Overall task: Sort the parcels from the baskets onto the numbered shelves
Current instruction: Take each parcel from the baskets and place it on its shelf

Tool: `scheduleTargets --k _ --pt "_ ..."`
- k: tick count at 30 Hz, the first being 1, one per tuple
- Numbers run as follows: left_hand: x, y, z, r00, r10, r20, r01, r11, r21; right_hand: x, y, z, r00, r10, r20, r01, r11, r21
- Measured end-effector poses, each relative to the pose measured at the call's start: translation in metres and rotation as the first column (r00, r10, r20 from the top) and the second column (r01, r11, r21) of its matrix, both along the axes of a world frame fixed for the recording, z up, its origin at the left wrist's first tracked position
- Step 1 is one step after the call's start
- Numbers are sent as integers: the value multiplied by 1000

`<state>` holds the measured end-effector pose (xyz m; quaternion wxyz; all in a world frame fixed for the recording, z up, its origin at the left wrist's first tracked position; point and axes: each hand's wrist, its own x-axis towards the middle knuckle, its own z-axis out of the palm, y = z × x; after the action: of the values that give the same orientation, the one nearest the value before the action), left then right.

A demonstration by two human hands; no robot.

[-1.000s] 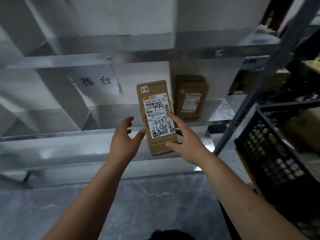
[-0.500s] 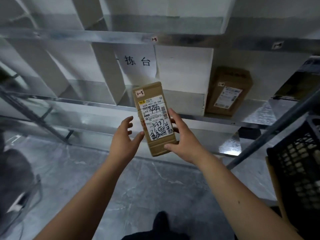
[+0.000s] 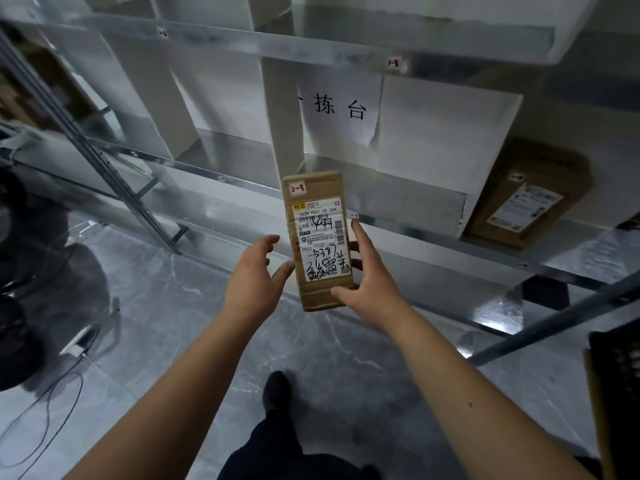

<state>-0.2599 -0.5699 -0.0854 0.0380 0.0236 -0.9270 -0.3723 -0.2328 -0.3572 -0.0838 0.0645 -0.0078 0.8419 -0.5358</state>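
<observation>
Between both hands (image 3: 254, 271) (image 3: 369, 275), the parcel (image 3: 317, 237)

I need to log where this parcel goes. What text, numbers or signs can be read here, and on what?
"2-3": small tag at the top of the held parcel.
"502B P021-00 044", "P021", handwritten "5387": the parcel's shipping label; its fine print and scrawl are unreadable.
"拣 台": paper sign behind the shelves.
"1-3": tag on the upper shelf rail.
Label on the shelved parcel: too blurred.
</observation>
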Motion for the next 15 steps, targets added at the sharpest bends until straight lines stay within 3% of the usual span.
scheduleTargets --k 10,15 --pt "-135 -32 -12 991 -133 4 133 990 -50 -103 -42 -15 983 -181 -17 182 981 63" --pt "-201 -42 -18 974 -219 53 222 972 -71 -147 -64 -28 948 -317 -33 318 948 17"
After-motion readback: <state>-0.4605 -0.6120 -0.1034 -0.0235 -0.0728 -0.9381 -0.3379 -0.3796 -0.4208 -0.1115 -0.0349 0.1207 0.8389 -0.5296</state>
